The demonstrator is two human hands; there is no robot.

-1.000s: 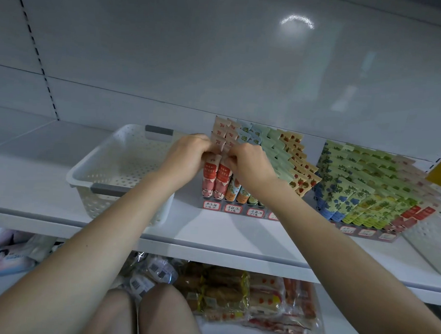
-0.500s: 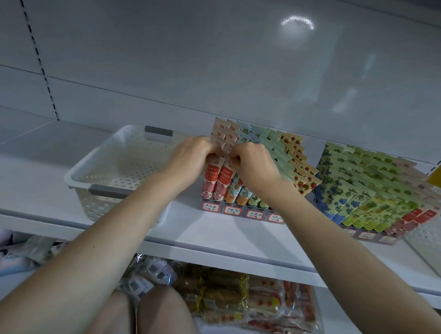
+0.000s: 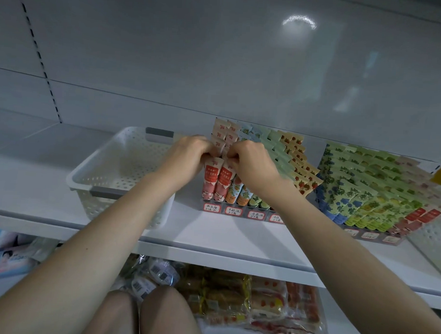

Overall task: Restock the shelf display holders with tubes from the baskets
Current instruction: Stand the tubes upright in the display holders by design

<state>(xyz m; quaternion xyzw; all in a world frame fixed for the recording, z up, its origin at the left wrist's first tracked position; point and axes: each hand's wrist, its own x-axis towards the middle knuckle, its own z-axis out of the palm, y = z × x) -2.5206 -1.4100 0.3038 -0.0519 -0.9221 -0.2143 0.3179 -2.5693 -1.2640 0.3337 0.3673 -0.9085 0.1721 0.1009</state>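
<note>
The red-and-pink tubes (image 3: pixel 216 181) stand nearly upright in the leftmost columns of the left display holder (image 3: pixel 237 211), long axis vertical, caps down and flat crimped ends up, leaning slightly back. Both hands meet at their tops: the left hand (image 3: pixel 187 158) has its fingers curled around the crimped end of the front-left tube, the right hand (image 3: pixel 251 160) pinches the top of the one beside it — both closed tightly. Behind rise stepped rows of peach, blue, green and strawberry-print tubes. Left of the holder sits a white perforated plastic basket (image 3: pixel 108 172) with grey handles; no tubes show inside it. A second holder (image 3: pixel 370 234) — packed with floral green, blue and red tubes — stands further right on the smooth white shelf (image 3: pixel 211 234).
</note>
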